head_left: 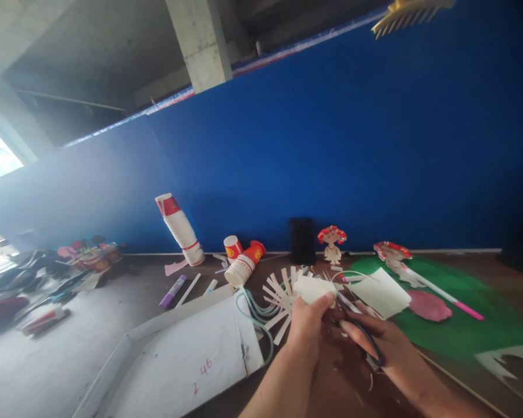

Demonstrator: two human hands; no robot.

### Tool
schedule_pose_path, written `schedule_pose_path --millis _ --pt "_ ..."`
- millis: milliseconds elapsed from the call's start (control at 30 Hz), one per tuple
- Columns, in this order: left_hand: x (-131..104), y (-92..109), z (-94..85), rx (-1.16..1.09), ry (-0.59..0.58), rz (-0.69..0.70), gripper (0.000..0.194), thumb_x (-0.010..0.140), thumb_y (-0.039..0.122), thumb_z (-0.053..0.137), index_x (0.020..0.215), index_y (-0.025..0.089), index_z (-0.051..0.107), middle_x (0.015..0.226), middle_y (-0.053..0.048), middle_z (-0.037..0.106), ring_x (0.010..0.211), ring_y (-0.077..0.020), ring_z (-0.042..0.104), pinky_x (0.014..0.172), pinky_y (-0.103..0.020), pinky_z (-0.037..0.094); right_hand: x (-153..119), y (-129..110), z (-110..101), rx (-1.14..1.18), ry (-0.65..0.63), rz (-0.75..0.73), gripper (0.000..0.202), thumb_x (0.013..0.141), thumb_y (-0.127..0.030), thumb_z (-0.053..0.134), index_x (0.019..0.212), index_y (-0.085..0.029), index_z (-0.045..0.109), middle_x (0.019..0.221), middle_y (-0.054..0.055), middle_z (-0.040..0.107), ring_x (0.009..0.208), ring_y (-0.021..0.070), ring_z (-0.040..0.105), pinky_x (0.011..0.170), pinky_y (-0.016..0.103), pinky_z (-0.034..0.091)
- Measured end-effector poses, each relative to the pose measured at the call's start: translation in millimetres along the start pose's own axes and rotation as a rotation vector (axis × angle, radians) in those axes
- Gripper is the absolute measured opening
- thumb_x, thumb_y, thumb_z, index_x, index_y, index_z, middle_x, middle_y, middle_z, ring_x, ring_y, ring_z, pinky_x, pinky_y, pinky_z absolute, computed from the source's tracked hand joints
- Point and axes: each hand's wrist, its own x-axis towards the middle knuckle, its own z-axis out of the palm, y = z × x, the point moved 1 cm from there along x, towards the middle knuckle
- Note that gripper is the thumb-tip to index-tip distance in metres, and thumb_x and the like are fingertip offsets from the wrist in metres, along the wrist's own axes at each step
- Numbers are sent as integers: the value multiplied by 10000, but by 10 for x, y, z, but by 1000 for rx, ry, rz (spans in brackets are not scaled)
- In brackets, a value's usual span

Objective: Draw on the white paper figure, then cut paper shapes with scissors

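Observation:
My left hand (310, 316) pinches a piece of white paper (316, 289) between thumb and fingers. Just left of that hand, a fan of cut white strips (280, 290) spreads over the table. My right hand (375, 337) is wrapped round the handles of black scissors (372, 342), whose blades point up and left at the right edge of the held paper. Another white sheet (381, 294) lies beyond my right hand, partly over a green round mat (462, 290).
A shallow white box (178, 354) lies at front left, with pale cable (261, 316) beside it. Behind stand stacked paper cups (181, 229), a black block (302, 241) and a paper figure (332, 244). A pink-capped marker (444, 295) rests on the mat.

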Motion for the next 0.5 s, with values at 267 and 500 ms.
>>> schedule_pose_path --millis 267,500 --pt "-13 113 -15 63 -21 21 364 573 343 903 832 187 701 755 -31 692 720 -215 643 780 -360 543 39 -37 -75 -35 -80 2 458 855 -657 705 1062 -296 897 1270 96 809 1327 396 656 1198 528 446" --pt "-3 137 -55 78 -54 18 409 560 380 941 822 159 717 749 -34 679 681 -184 612 715 -319 514 31 -151 -118 -52 -47 -1 430 791 -667 756 975 -310 909 1250 77 823 1210 398 731 1059 470 571"
